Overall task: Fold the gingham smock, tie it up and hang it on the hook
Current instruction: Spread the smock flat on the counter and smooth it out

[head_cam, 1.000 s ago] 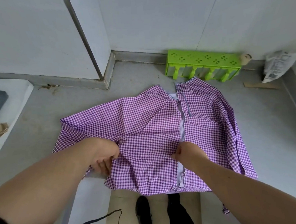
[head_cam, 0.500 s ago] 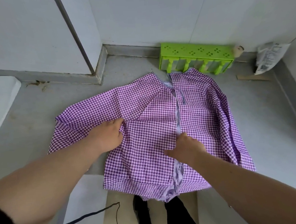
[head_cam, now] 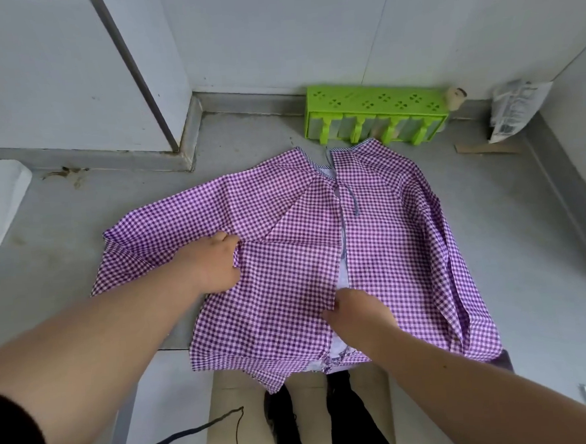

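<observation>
Across the middle of the frame the gingham smock (head_cam: 287, 256) is spread flat on a grey countertop (head_cam: 511, 229), its neck toward the upper centre and its hem hanging slightly over the near edge at lower centre. The cloth is judged thin, light and limp: it will crease readily, slide a little on the smooth surface, and keep no shape unless pressed down. The left hand (head_cam: 215, 261) pinches a bunch of fabric where the outstretched sleeve meets the body, fingers curled into the cloth. The right hand (head_cam: 355, 312) lies at the centre opening; its fingers appear to nip the panel's edge, though they are largely hidden. Seams, the placket edge and the sleeve joint are judged the best places to take hold, with the narrow tie (head_cam: 350, 203) near the neck kept free for tying. At upper right a green plastic rack (head_cam: 378, 117) stands against the white wall (head_cam: 273, 34), with a paper packet (head_cam: 514, 108) beside it. No hook is visible.
</observation>
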